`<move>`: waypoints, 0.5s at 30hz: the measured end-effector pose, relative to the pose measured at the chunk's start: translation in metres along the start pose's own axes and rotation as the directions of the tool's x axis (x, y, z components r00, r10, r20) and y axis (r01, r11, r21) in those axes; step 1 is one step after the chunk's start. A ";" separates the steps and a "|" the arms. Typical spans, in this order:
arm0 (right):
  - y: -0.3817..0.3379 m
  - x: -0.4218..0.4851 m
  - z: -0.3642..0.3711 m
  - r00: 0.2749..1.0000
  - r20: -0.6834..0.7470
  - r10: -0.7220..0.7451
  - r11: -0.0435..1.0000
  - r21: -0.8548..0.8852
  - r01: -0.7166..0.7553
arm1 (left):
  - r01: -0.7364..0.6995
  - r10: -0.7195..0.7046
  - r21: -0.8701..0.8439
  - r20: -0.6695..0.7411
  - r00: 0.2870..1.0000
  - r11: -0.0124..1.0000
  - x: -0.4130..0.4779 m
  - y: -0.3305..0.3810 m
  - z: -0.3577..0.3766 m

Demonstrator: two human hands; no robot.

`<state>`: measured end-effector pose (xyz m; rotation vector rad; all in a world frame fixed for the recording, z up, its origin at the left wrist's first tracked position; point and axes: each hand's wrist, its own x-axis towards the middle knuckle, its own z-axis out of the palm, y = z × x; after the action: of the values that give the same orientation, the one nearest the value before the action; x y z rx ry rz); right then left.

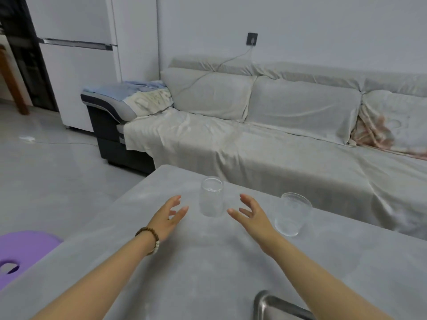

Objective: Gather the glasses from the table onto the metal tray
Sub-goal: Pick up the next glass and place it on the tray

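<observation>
Two bare hands reach over a grey table (208, 262) whose top looks matte and faintly mottled, like stone or soft cloth; which it is cannot be told. Two clear glasses stand on it, and one corner of one metal tray shows.

Far out to the left of the left hand (167, 218), beyond the table edge, sits one purple stool (20, 250) of smooth plastic with a rounded top and an oval cutout. The left hand itself is spread, fingers apart and slightly curled, gripping nothing; a bracelet (150, 240) of round brown and pale beads circles its wrist.

Between the two hands, just past the fingertips, stands the smooth glass (211, 196), a plain cylinder with a rounded shoulder, apparently mouth down. Neither hand touches it.

The right hand (250, 215) is likewise spread and empty, palm turned toward the smooth glass. Just to the right of this hand stands the ribbed glass (292, 214), upright, wider at the rim, with fine vertical ridges near the top; it is close to the hand but apart from it.

Below the right forearm, at the near table edge, the metal tray (272, 303) shows a brushed rounded corner with a raised rim.

Beyond both hands runs one long sofa (277, 139) draped in wrinkled pale cloth.
</observation>
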<state>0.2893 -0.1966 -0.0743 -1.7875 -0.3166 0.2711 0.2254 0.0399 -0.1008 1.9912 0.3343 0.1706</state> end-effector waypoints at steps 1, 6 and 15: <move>0.003 0.013 0.005 1.000 0.001 0.015 1.000 0.007 -0.015 | 0.000 0.000 -0.016 0.013 1.000 1.000 0.012 0.000 0.003; 0.012 0.062 0.021 0.998 0.006 0.068 0.995 0.069 -0.069 | -0.034 0.043 -0.092 0.101 0.994 0.995 0.062 0.006 0.027; 0.014 0.070 0.045 0.999 0.025 0.046 0.978 0.201 -0.050 | -0.136 0.167 -0.265 0.100 0.981 0.955 0.072 0.007 0.058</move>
<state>0.3402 -0.1338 -0.0996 -1.5939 -0.2516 0.3436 0.3106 0.0096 -0.1214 1.7595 0.0746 0.1794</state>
